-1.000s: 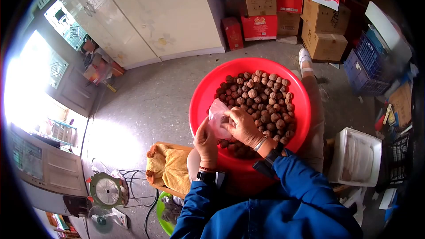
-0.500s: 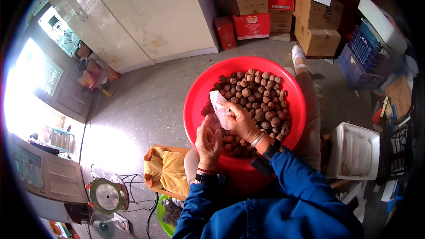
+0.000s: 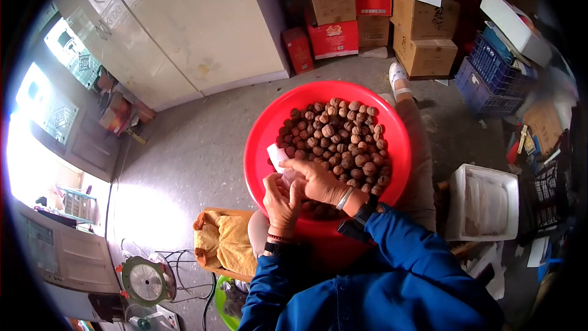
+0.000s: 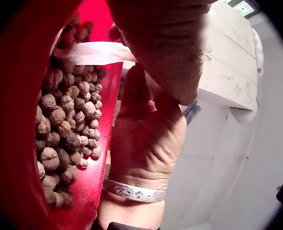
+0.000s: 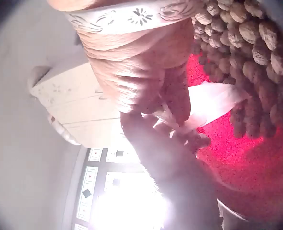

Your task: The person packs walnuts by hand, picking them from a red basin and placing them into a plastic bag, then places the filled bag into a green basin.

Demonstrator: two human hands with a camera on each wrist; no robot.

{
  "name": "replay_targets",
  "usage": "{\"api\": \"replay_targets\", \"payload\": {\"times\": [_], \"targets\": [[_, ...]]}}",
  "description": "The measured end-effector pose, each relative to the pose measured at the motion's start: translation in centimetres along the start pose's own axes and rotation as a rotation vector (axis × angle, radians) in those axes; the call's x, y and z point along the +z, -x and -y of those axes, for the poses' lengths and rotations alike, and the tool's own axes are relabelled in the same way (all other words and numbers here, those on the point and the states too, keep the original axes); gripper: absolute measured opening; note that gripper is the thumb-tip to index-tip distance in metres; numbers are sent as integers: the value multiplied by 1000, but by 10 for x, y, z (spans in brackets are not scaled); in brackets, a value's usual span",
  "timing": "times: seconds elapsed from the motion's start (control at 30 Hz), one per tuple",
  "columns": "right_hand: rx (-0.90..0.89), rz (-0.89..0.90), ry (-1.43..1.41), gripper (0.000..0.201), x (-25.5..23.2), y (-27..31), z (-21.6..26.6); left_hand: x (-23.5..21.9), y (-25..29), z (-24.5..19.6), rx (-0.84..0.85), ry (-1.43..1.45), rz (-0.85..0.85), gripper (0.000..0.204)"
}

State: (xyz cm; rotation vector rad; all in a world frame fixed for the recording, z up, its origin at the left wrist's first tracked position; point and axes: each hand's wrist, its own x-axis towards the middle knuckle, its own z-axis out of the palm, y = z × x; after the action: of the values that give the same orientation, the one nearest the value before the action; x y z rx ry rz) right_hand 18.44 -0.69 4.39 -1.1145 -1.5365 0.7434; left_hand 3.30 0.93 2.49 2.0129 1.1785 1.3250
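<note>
A thin whitish sheet or bag [image 3: 277, 156] is held over the left side of a red basin [image 3: 401, 171] of walnuts [image 3: 337, 138]. My right hand [image 3: 318, 182] grips it with curled fingers; my left hand [image 3: 282, 205] meets it from below, fingertips bent against its lower part. In the left wrist view the sheet [image 4: 98, 52] sticks out from between the hands above the walnuts [image 4: 60, 124]. The right wrist view shows the sheet [image 5: 213, 100] beside the right hand [image 5: 141, 72], both hands' fingers close together and partly hiding it.
Left of the legs is a wooden seat with a yellow cloth [image 3: 229, 242], near a fan [image 3: 146, 281] and cables. A white foam box [image 3: 487, 202] stands at the right. Cartons [image 3: 425, 55], blue crates [image 3: 490, 83] and a cabinet [image 3: 184, 30] are behind.
The left hand, apart from the sheet with fingers raised half a second ago, has closed in on it beside the right hand. The basin appears further left in the view.
</note>
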Motion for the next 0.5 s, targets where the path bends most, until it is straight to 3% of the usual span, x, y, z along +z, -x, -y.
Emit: {"api": "replay_targets", "payload": {"times": [0.07,0.23,0.3,0.37,0.5], "targets": [[-74,-24,12,43,12,-2,-12,4,0,10,-53,97,-5,33],[26,30,252,38,11,5,-16,-1,-2,8,-249,275,15,13],[-110,-11,266,33,-1,6,-33,2,2,8,-185,197,-60,8],[7,-218,249,27,-25,13,-13,7,3,26,-104,62,-185,10],[284,-83,1074,20,-62,29,-21,2,3,25,-178,145,-200,22]]}}
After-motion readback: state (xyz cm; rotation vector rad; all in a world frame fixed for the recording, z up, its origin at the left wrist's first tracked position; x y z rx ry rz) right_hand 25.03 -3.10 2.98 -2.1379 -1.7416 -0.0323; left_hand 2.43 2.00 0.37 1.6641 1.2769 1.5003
